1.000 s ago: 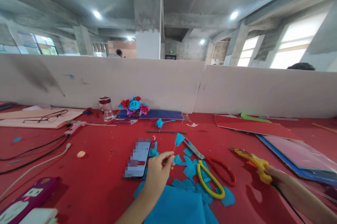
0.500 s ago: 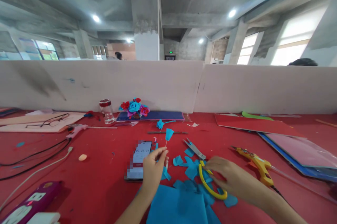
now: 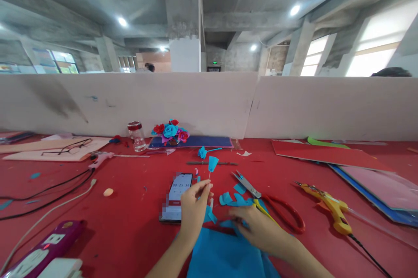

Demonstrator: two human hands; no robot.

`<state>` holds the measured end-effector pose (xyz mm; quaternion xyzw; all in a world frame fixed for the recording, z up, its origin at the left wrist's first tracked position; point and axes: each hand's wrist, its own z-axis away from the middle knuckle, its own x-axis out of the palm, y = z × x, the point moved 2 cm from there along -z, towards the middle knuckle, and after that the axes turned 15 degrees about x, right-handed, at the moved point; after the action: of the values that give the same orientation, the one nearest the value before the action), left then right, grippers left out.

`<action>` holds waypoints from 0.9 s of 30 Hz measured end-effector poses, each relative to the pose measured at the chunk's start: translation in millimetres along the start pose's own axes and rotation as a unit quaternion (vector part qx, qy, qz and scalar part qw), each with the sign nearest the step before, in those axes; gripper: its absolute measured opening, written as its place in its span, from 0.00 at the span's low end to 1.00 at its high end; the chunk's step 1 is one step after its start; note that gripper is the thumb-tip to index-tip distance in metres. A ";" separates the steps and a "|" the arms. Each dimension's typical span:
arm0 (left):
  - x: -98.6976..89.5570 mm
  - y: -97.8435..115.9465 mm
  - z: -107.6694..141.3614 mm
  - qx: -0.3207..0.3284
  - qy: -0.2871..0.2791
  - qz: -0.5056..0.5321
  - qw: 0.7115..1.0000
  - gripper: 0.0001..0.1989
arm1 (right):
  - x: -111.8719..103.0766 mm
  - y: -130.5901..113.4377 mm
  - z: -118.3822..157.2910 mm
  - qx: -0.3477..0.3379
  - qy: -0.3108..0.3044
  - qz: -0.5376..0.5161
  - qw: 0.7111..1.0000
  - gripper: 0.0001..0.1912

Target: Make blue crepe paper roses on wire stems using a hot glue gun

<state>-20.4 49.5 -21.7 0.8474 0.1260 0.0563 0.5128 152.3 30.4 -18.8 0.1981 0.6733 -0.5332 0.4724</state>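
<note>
My left hand [image 3: 195,204] pinches a thin pale stick upright, and a small blue crepe-paper petal [image 3: 213,164] is wrapped at its top. Low over the blue paper, my right hand [image 3: 257,228] has its fingers stretched to the left and a little apart, slightly blurred; no held thing shows in it. Blue cut petals [image 3: 227,198] lie around its fingertips, some hidden beneath the hand. Scissors [image 3: 250,184] with red and yellow handles rest just beyond and to the right. A larger blue crepe-paper sheet [image 3: 225,254] lies in front of me.
A phone [image 3: 176,199] showing a timer lies by my left hand. To the right are a yellow glue gun [image 3: 329,208] and stacked coloured sheets [image 3: 369,182]. Further back stand a paper-flower bunch [image 3: 170,132] and a glass jar [image 3: 136,136]. A purple power strip [image 3: 48,243] lies at left.
My right hand has moved left from the scissors' handle to the blue petals. The scissors' handles now lie further right, with the red loop showing. My left hand still holds the stick.
</note>
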 end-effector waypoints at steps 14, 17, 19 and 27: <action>4.3 -8.1 5.9 0.065 -0.081 -0.094 0.990 0.11 | -6.8 32.8 -7.9 0.114 0.000 -0.455 0.883 0.15; 4.4 -5.9 8.6 0.142 -0.098 -0.169 0.970 0.11 | -12.2 27.9 -6.0 0.118 0.025 -0.458 0.881 0.14; 5.0 -5.0 10.9 0.197 -0.110 -0.219 0.949 0.10 | -13.8 26.7 -6.2 0.120 0.033 -0.463 0.878 0.16; 9.7 -4.4 18.9 0.319 -0.164 -0.312 0.880 0.14 | -19.3 36.9 -6.9 0.128 0.169 -0.448 0.868 0.18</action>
<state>-7.6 37.9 -34.8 0.8788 0.3095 -0.2897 0.2191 187.0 54.3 -22.1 0.0208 0.6853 -0.7272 0.0317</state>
